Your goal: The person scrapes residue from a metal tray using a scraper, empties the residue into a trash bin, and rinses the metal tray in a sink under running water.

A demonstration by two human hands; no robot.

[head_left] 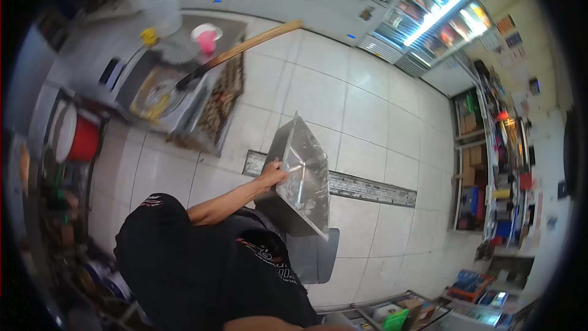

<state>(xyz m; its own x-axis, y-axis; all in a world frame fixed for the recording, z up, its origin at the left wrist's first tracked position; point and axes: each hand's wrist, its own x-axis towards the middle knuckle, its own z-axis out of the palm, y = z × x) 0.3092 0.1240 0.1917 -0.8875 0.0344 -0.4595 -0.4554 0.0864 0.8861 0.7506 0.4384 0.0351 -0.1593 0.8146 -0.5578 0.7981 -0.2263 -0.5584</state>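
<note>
My left hand (275,173) is closed on the near rim of a deep rectangular stainless steel pan (305,193). The pan is held tilted on its side above the tiled floor, with whitish smears or wet marks on its inner surface. Only a strip of my right forearm shows at the bottom edge; the right hand is out of view. Partly behind the pan is a grey, smooth-sided object (321,257) whose kind I cannot make out.
A metal sink (156,95) at the upper left has a long wooden handle (257,40) leaning out. Near it stand a clear bucket (161,9) and a pink-and-white container (207,38). A floor drain grate (373,188) crosses the tiles. Shelves (456,178) line the right; a lit fridge (422,15) stands behind.
</note>
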